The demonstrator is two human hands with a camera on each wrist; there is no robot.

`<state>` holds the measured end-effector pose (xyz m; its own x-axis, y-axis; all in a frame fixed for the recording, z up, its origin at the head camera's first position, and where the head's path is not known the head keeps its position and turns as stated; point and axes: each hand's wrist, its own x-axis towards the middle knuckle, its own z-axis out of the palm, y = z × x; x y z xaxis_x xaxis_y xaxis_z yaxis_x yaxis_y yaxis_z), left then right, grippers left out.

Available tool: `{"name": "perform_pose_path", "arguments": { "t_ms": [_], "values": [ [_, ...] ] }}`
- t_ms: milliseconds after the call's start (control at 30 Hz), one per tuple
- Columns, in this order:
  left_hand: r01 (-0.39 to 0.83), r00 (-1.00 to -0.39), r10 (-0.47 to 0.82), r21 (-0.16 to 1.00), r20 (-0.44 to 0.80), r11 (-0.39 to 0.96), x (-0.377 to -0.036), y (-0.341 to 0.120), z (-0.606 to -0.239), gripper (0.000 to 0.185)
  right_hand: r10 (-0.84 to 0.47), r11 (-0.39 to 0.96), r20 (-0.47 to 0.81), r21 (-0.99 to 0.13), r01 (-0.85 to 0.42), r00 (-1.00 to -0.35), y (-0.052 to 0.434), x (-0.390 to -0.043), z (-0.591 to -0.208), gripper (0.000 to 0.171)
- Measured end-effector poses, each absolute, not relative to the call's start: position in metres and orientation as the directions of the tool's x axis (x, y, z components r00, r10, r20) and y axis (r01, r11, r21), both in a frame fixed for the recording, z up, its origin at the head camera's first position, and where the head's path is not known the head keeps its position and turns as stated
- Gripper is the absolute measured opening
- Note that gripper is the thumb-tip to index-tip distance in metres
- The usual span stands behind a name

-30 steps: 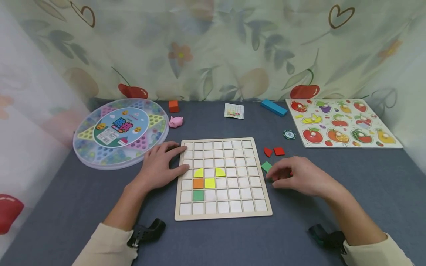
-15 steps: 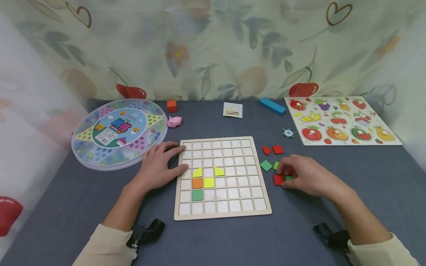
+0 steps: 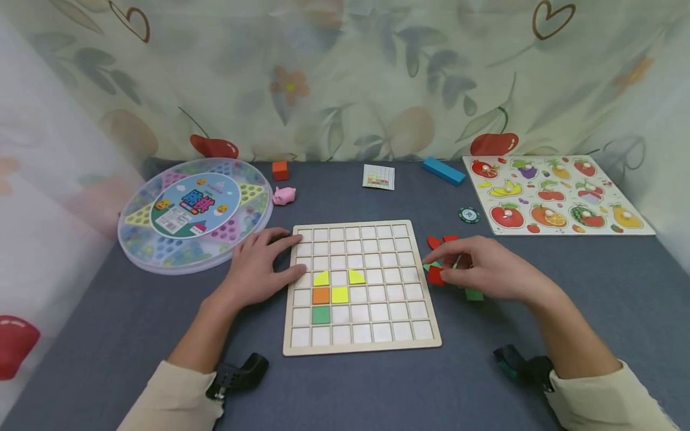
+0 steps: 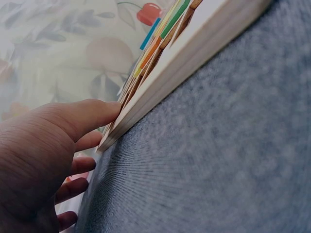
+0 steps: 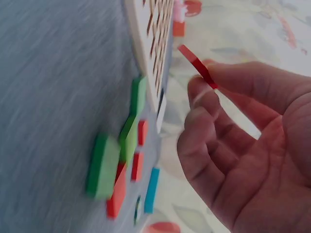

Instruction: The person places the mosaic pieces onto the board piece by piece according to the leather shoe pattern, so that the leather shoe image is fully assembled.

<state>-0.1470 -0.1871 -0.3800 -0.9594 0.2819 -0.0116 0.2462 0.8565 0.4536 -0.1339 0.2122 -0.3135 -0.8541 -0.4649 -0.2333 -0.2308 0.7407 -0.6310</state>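
Head view: right hand (image 3: 487, 272) pinches a red tile (image 3: 435, 275) just right of the grid board (image 3: 360, 286), left hand (image 3: 259, 269) flat on the board's left edge. Left wrist view: relaxed fingers (image 4: 82, 121) touch that edge. Right wrist view: tile (image 5: 197, 65) clamped at the fingertips, lifted off the surface, board to its left.

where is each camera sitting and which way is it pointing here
Head: worn on the head, looking forward and down at the grid board; both hands and sleeves show.
Left wrist: low beside the board's edge; the left hand rests against it.
Right wrist: looks past the right hand, which pinches a red tile, at loose tiles.
Shared: head and right wrist both show the red tile; all show the board.
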Motion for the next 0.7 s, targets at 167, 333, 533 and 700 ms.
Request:
{"name": "perform_pose_path", "arguments": {
  "t_ms": [167, 333, 533, 700],
  "values": [
    [0.247, -0.959, 0.282, 0.451, -0.012, 0.858, -0.147, -0.187, -0.380, 0.066, -0.532, 0.697, -0.251, -0.672, -0.250, -0.809, 0.189, -0.140, -0.310, 0.026],
    [0.244, -0.960, 0.280, 0.453, -0.013, 0.857, -0.146, -0.187, -0.381, 0.066, -0.609, 0.623, -0.205, -0.722, -0.302, -0.766, 0.157, -0.148, -0.315, 0.022],
    [0.239, -0.961, 0.276, 0.452, -0.016, 0.859, -0.146, -0.185, -0.380, 0.066, -0.660, 0.571, -0.232, -0.774, -0.275, -0.715, 0.116, -0.149, -0.321, 0.018],
    [0.235, -0.962, 0.272, 0.451, -0.017, 0.861, -0.146, -0.186, -0.379, 0.066, -0.706, 0.563, -0.237, -0.760, -0.326, -0.667, 0.090, -0.148, -0.326, 0.020]
  ]
}}
